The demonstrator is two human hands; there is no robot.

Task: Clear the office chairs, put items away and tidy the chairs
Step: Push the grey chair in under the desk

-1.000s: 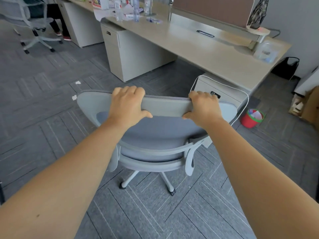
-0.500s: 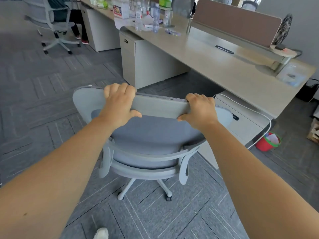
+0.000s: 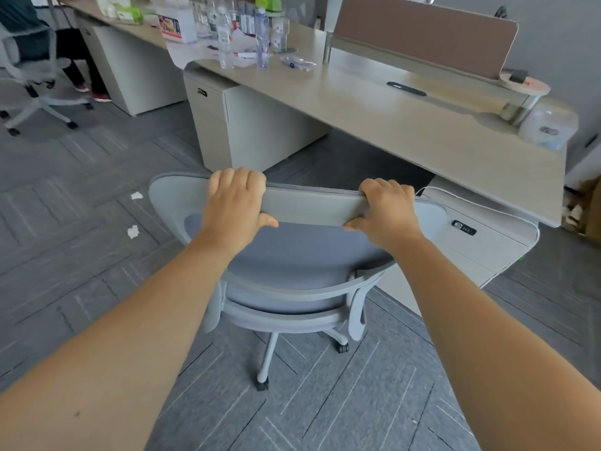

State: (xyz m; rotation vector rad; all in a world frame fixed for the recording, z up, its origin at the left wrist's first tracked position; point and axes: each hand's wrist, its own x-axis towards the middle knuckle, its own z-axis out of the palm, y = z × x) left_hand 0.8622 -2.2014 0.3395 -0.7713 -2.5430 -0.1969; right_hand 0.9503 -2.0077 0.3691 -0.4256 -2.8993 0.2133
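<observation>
A grey office chair (image 3: 302,255) on castors stands in front of me, its back toward me and its seat facing the long beige desk (image 3: 406,125). My left hand (image 3: 235,206) grips the top edge of the backrest on the left. My right hand (image 3: 387,213) grips the same edge on the right. The seat looks bare. The chair sits just short of the gap under the desk, between two drawer units.
A white drawer unit (image 3: 481,249) with a lock stands right of the chair, a white cable (image 3: 507,209) draped over it. Another cabinet (image 3: 234,125) is to the left. Bottles (image 3: 260,37) crowd the far desk. Paper scraps (image 3: 133,231) lie on the carpet. A seated person's chair (image 3: 32,70) is far left.
The chair has rolled toward the desk with both hands holding its backrest. The view has swung right to left, so the red bin has left the frame and more of the desk shows.
</observation>
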